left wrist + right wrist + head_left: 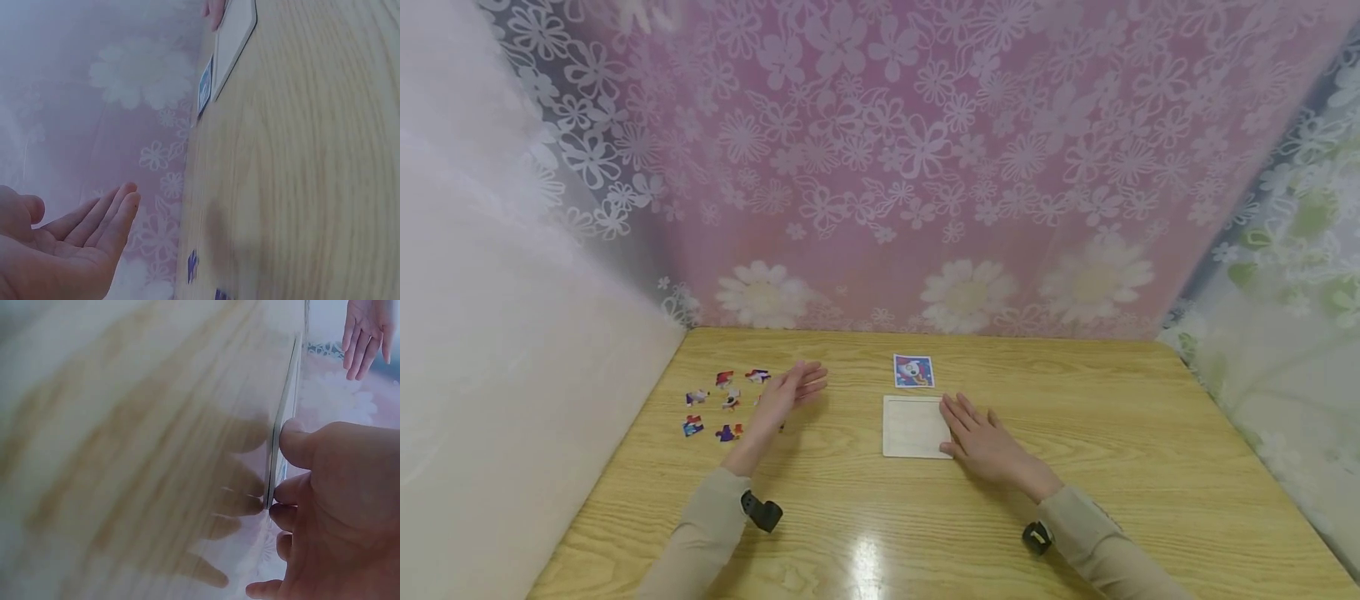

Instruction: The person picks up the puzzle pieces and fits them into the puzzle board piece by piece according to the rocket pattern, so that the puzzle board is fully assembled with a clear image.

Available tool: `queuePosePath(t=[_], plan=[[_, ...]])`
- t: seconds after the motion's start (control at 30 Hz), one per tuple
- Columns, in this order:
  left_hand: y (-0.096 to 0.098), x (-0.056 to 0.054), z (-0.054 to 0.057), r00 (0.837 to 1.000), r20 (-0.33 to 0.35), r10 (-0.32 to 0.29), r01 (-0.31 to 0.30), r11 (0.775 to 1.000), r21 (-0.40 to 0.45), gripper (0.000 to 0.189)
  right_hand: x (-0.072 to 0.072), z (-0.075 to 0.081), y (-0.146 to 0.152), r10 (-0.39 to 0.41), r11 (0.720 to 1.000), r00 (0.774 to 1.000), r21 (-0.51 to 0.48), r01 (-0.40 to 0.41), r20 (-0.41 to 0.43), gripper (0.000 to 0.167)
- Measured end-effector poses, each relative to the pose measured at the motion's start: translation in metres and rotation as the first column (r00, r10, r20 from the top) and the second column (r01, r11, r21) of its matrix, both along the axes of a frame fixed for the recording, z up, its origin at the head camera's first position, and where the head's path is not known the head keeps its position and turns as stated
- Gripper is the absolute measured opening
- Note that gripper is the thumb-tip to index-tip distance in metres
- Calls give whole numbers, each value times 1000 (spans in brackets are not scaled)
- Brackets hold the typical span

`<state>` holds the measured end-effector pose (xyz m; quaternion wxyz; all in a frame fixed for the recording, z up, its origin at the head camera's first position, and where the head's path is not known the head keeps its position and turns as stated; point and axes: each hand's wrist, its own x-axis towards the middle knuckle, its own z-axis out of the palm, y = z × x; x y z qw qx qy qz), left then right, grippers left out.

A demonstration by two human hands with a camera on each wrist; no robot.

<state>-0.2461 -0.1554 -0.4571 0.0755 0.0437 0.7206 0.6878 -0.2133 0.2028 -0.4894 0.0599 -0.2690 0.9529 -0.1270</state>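
Observation:
My left hand (782, 398) hovers over the left part of the table, fingers extended and palm turned inward, holding nothing. Below and left of it lie several loose jigsaw pieces, among them a red and blue piece (693, 426) and a purple and orange piece (728, 433); the hand and wrist partly cover others. A flat white tray-like board (913, 427) with a raised border lies at mid-table. The fingertips and thumb of my right hand (985, 446) rest on its right edge, fingers spread. In the right wrist view the thumb (297, 447) touches the board's rim.
Just behind the board lies a small square picture card (913, 372) with a white cartoon animal on blue and red. The wooden table (850, 508) backs onto a pink flowered curtain (865, 167), with a pale wall (505, 317) on the left.

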Motion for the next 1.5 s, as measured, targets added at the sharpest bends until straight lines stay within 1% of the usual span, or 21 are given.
queuePosePath(t=[0.17, 0.27, 0.37, 0.43, 0.53, 0.6, 0.67, 0.73, 0.8, 0.83, 0.87, 0.9, 0.97, 1.03, 1.07, 1.1, 1.13, 1.2, 1.33, 1.43, 1.5], plan=[[-17, -7, 4, 999, -46, 20, -21, 1000, -20, 60, 1, 1, 1, -4, 1000, 1000, 4, 4, 6, 65], [-33, -11, 4, 996, -83, 29, -32, 999, -39, 56, 1, 1, 1, -4, 1000, 1000, 15, 4, 7, 65], [-54, -17, 5, 991, -130, 44, -57, 994, -98, 56, 1, 3, 1, -3, 1000, 1000, 19, 3, 12, 65], [-67, -21, 7, 985, -161, 66, -86, 989, -120, 56, 1, 4, 0, -3, 1000, 1000, 25, 2, 15, 65], [-86, -26, 12, 973, -205, 102, -138, 976, -170, 55, 2, 5, 0, 2, 1000, 1000, 22, -2, 16, 65], [-97, -29, 14, 963, -241, 121, -172, 964, -202, 53, 1, 5, 0, 0, 1000, 1000, 24, -1, 18, 65], [-107, -31, 14, 950, -277, 145, -215, 947, -239, 50, 1, 5, 1, -1, 1000, 1000, 24, 0, 20, 65], [-116, -31, 13, 944, -288, 161, -250, 920, -303, 48, 0, 4, 2, -4, 1000, 1000, 25, 3, 22, 65], [-124, -30, 12, 949, -265, 174, -266, 890, -369, 47, 0, 3, 2, -3, 1000, 1000, 27, 2, 19, 65], [-129, -30, 11, 954, -244, 175, -264, 876, -403, 46, 0, 2, 2, -1, 1000, 1000, 26, 0, 17, 66], [-133, -30, 9, 961, -224, 161, -248, 858, -450, 46, -1, 1, 3, 0, 1000, 1000, 27, 0, 10, 66], [-136, -31, 7, 965, -213, 151, -240, 835, -495, 46, -1, 1, 3, 2, 1000, 1000, 27, -2, 9, 65], [-142, -33, 4, 974, -189, 124, -210, 803, -558, 44, -2, 1, 3, 4, 1000, 1000, 31, -5, 10, 66], [-145, -36, 1, 977, -200, 77, -189, 749, -635, 40, -3, -1, 3, 8, 1000, 1000, 28, -8, 7, 66], [-145, -37, 0, 978, -203, 55, -180, 716, -674, 39, -3, -2, 4, 11, 1000, 1000, 25, -11, 5, 66], [-145, -37, 1, 980, -197, 36, -167, 691, -703, 37, -4, -3, 4, 15, 1000, 1000, 22, -15, 3, 66], [-145, -38, 2, 983, -181, 24, -150, 673, -724, 36, -4, -4, 4, 16, 1000, 1000, 16, -16, 2, 66], [-145, -38, 2, 987, -162, -4, -124, 629, -768, 35, -5, -8, 5, 17, 1000, 1000, 21, -17, -8, 67], [-146, -39, 4, 995, -97, -15, -71, 577, -813, 37, -6, -13, 6, 14, 1000, 1000, 25, -14, -20, 68], [-147, -41, 4, 997, -79, -23, -54, 543, -838, 38, -7, -14, 7, 16, 1000, 999, 13, -16, -31, 69], [-147, -43, 3, 997, -77, -26, -52, 525, -850, 37, -7, -14, 7, 19, 1000, 999, 8, -19, -33, 69]])
